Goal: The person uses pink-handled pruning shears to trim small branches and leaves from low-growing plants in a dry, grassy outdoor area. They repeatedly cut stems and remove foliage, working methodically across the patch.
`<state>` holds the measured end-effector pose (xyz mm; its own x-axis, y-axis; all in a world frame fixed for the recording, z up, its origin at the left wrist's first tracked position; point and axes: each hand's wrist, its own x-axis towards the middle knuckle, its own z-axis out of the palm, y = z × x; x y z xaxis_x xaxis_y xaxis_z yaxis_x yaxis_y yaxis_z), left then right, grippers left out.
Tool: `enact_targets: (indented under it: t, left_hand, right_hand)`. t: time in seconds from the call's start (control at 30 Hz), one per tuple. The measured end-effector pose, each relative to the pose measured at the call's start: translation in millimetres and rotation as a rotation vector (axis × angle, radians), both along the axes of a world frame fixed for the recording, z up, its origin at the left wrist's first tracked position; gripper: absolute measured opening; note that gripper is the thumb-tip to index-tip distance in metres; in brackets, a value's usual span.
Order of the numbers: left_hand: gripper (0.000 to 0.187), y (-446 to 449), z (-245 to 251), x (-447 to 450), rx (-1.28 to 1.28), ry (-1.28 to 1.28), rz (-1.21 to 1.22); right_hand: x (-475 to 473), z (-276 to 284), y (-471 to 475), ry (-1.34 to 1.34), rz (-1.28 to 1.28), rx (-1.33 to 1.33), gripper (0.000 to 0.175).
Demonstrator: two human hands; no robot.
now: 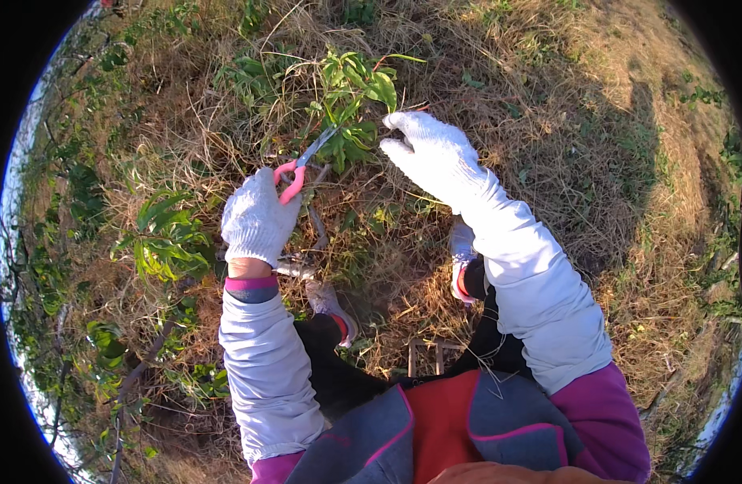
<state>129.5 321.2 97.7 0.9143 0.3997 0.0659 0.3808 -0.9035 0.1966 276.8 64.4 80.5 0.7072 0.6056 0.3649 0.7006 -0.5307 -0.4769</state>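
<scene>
My left hand (257, 212), in a white knitted glove, grips a pair of scissors (291, 180) by its pink loop handles. The metal blades point up and right, with their tips among the leaves at the base of a green leafy shoot (349, 91). Whether the blades touch its stem cannot be told. To the right of this shoot is my right hand (431, 148), also gloved. Its thumb and forefinger are a little apart, close to a drooping leaf tip, and nothing shows clearly between them.
Dry grass (498, 109) covers the ground around me. Another leafy shoot (168, 239) grows left of my left hand. A bare branch (316, 224) lies near my shoe (331, 308). Between my legs are the legs of a low stool-like frame (425, 357). Leafy branches (132, 375) stand at the lower left.
</scene>
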Motion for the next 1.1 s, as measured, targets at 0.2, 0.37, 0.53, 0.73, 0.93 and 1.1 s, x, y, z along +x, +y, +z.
enact_targets:
  t: [0.2, 0.37, 0.53, 0.73, 0.93, 1.1]
  left_hand:
    - [0.034, 2, 3, -5, -0.046, -0.098, -0.008]
    - [0.035, 8, 8, -5, -0.088, -0.032, 0.029]
    - [0.036, 13, 13, -5, -0.142, 0.018, 0.067]
    - [0.038, 16, 12, -12, -0.156, -0.031, 0.070]
    - [0.037, 19, 12, -24, -0.094, -0.020, -0.003]
    - [0.036, 13, 19, -34, -0.064, -0.043, 0.003]
  right_hand:
    - [63, 1, -16, 0.038, -0.248, 0.007, 0.048]
    - [75, -12, -20, 0.017, -0.291, -0.406, 0.039]
    - [74, 3, -22, 0.143, -0.217, -0.583, 0.037]
    - [63, 10, -23, -0.003, -0.137, -0.656, 0.034]
    - [58, 15, -32, -0.046, 0.010, -0.656, 0.033]
    - [50, 1, -17, -0.100, -0.014, -0.639, 0.032]
